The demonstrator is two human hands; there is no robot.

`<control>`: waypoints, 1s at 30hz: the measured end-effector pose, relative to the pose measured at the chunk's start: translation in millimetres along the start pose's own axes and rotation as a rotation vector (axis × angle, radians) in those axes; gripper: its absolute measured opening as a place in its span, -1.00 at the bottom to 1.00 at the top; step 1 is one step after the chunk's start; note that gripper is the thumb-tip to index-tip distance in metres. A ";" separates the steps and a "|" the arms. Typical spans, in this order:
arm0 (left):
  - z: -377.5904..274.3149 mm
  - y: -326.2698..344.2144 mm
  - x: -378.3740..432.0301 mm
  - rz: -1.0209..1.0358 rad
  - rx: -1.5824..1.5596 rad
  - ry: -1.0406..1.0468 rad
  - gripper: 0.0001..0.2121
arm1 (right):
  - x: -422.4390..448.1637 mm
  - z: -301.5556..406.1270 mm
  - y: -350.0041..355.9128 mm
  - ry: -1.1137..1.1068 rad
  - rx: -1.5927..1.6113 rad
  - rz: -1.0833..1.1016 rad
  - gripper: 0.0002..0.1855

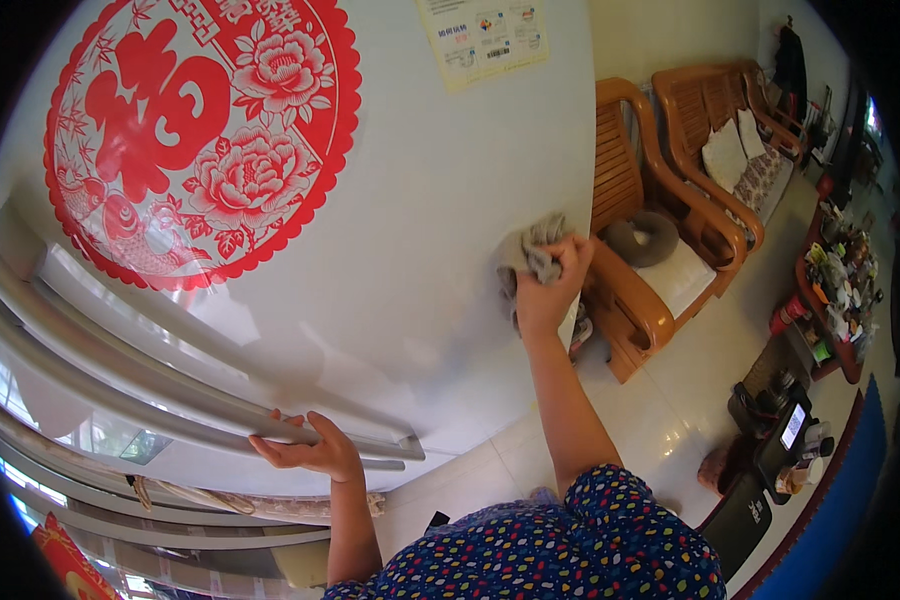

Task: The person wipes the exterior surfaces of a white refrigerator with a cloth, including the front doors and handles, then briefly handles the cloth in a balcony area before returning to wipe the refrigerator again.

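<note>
A grey cloth (523, 255) is bunched in my right hand (553, 296), which presses it against the white refrigerator door (412, 247) near its right edge. My left hand (322, 448) is around one of two long, pale door handles (195, 412), with the thumb above and the fingers beneath. A round red-and-white paper decoration (210, 142) with flowers, fish and a large character is stuck on the door. Higher up, a yellowish printed sheet (487, 37) bears writing and a code.
Beside the door's right edge stands a wooden armchair (645, 300) with a grey ring cushion (643, 238). Farther off is a wooden settee (701, 97) with pillows. At right, a low table (802, 277) is heaped with small items. A black device (784, 450) with a lit screen stands near several bottles.
</note>
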State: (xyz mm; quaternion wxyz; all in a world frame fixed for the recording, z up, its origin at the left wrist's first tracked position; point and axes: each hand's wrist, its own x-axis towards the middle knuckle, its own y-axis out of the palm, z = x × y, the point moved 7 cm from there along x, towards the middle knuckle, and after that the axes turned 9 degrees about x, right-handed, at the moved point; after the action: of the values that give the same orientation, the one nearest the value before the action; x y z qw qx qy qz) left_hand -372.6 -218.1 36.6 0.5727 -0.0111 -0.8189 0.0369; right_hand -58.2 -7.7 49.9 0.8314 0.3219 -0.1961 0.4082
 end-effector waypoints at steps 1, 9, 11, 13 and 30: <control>-1.1 -0.3 2.0 -0.010 0.019 0.022 -0.26 | -0.1 -4.5 -0.3 -0.006 0.008 -0.003 -0.71; 5.6 -0.4 -2.3 0.013 -0.028 -0.027 -0.27 | 13.6 3.0 0.4 -0.070 0.016 0.005 -0.67; 3.5 -0.8 0.2 0.028 -0.023 -0.011 -0.27 | 0.7 -0.6 -2.1 -0.058 0.028 -0.019 -0.67; -1.9 -1.8 2.3 -0.013 0.013 -0.019 -0.25 | 2.1 -1.1 -3.7 -0.075 0.031 0.010 -0.67; 1.3 0.6 0.4 -0.003 -0.008 -0.013 -0.26 | 19.8 13.4 4.7 -0.067 0.055 0.016 -0.71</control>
State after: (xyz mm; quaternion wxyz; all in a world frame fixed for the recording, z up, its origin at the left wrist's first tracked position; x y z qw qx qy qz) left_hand -374.0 -217.6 36.5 0.5674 -0.0121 -0.8227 0.0327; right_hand -51.1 -3.9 72.9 0.8121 0.3562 -0.2150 0.4092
